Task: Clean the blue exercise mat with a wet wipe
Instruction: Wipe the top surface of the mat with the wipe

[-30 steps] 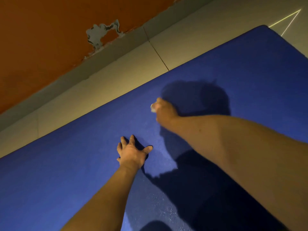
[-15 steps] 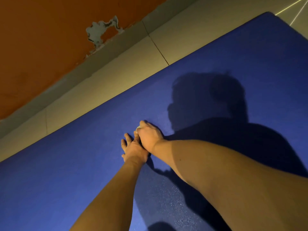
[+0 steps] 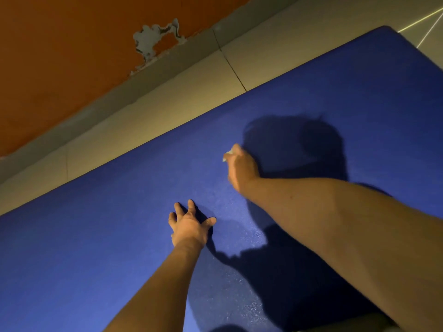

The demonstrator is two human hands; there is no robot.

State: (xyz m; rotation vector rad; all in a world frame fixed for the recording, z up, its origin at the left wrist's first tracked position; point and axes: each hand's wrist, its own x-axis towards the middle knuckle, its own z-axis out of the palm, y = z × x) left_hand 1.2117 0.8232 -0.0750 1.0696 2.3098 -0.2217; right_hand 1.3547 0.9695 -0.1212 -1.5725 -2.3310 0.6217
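Observation:
The blue exercise mat (image 3: 100, 231) lies flat on a tiled floor and fills most of the view. My left hand (image 3: 189, 225) rests palm down on the mat with its fingers spread, holding nothing. My right hand (image 3: 242, 167) presses on the mat farther out, its fingers closed over a small white wet wipe (image 3: 227, 155). Only a corner of the wipe peeks out beyond the fingertips. A damp sheen shows on the mat between and below the two hands.
Beige floor tiles (image 3: 167, 101) run along the mat's far edge. Beyond them stands an orange wall (image 3: 60, 56) with a grey skirting and a patch of chipped paint (image 3: 153, 40). The mat's far right corner (image 3: 388, 29) ends near a lit tile seam.
My right hand with the wipe has swept away from my left hand, outward and to the right across the mat. The left hand has stayed planted.

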